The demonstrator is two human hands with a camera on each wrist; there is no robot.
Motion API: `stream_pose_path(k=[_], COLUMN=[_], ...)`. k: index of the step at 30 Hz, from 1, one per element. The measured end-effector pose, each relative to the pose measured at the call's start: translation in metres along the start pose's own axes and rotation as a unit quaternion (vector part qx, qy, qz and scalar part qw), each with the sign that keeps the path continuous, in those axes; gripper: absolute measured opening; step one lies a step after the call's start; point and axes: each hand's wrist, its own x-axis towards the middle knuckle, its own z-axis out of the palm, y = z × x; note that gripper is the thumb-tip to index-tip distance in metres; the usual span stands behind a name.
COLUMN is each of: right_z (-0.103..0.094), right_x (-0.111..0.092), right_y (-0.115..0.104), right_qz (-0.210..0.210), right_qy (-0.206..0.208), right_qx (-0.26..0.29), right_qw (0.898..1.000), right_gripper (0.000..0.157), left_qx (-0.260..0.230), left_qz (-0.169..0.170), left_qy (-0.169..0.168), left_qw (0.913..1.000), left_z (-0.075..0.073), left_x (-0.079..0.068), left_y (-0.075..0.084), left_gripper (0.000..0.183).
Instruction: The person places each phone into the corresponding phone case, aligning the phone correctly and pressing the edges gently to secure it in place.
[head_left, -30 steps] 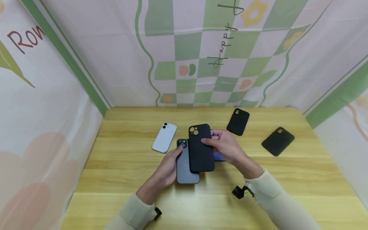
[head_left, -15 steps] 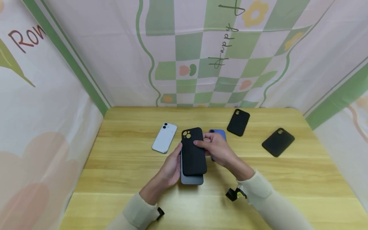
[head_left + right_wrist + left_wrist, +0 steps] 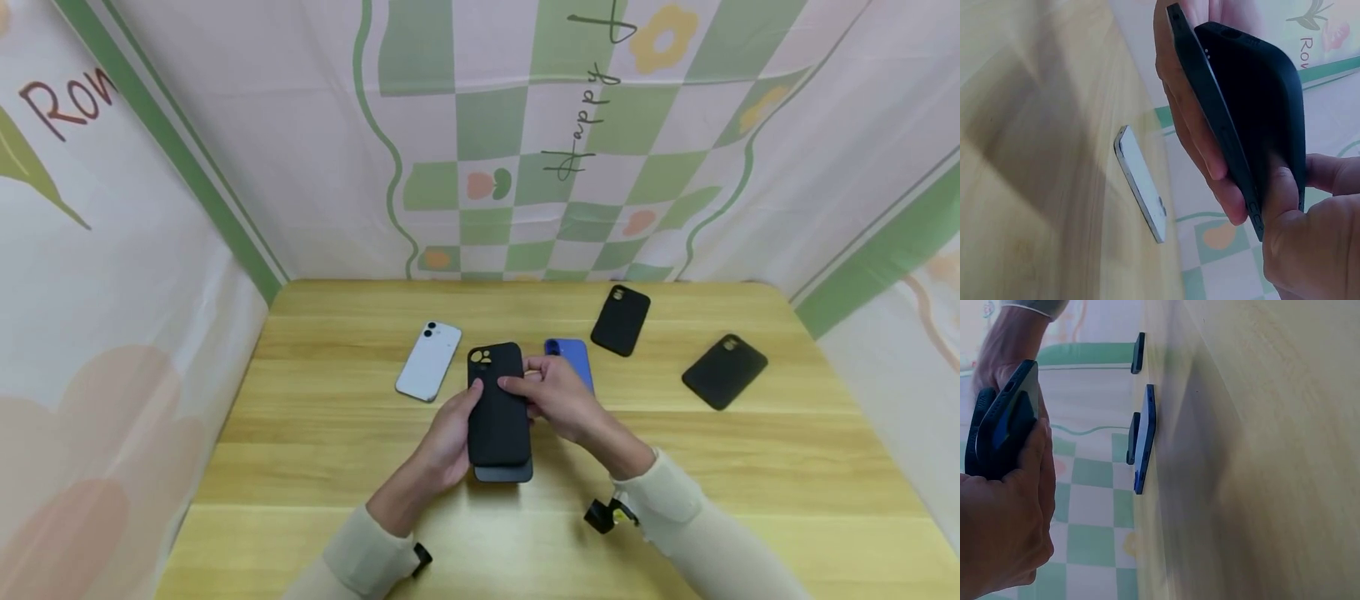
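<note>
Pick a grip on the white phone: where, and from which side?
Pinch the white phone by both long edges around mid-length, probably from above and the left: it lies flat, back up, narrower across than lengthwise, while the held black case is close on its right in the head view.

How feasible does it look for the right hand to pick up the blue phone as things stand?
Probably not right away: the right hand pinches a black case held over the dark phone. Otherwise it looks easy: the blue phone lies close by, partly hidden by that hand in the head view.
</note>
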Motion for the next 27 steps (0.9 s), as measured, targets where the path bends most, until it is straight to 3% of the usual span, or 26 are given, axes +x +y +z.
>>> stream_pose_path(k=[3,6,8,12,14,15,21,24,27], right_z=[-0.003,-0.007,-0.01,-0.014,-0.015,-0.016,-0.021,-0.022,-0.025], right_x=[-0.001,-0.003,-0.003,-0.001,0.001,0.003,0.013,0.017,0.02], right_y=[-0.003,-0.008,-0.011,-0.014,-0.014,-0.013,-0.012,-0.013,-0.012], right_qz=[0.0,-0.033,-0.072,-0.141,-0.148,-0.146,-0.069,-0.03,-0.014], right_qy=[0.007,0.038,0.068,0.114,0.114,0.108,0.044,0.028,0.015], right_qx=[-0.029,-0.097,-0.164,-0.279,-0.293,-0.287,-0.168,-0.131,-0.125], right_qw=[1.0,0.994,0.981,0.943,0.938,0.941,0.982,0.991,0.992], right_gripper=[0.029,0.039,0.037,0.026,0.025,0.025,0.035,0.038,0.038], left_qx=[0.001,0.001,0.001,0.002,-0.001,-0.003,-0.016,-0.017,-0.022], left_qz=[-0.001,0.001,0.001,-0.005,-0.009,-0.01,-0.017,-0.018,-0.013], left_qy=[0.005,0.01,0.014,0.023,0.015,0.009,-0.022,-0.033,-0.045], left_qw=[1.0,1.0,0.9999,0.9997,0.9999,0.9999,0.9995,0.9991,0.9986], left_z=[0.0,0.0,0.0,0.001,0.002,0.002,0.004,0.004,0.005], left_x=[0.0,0.0,0.0,-0.003,-0.005,-0.007,-0.01,-0.011,-0.012], left_y=[0.0,0.0,0.001,0.003,0.004,0.004,0.006,0.005,0.003], left_gripper=[0.06,0.059,0.058,0.057,0.057,0.056,0.054,0.053,0.051])
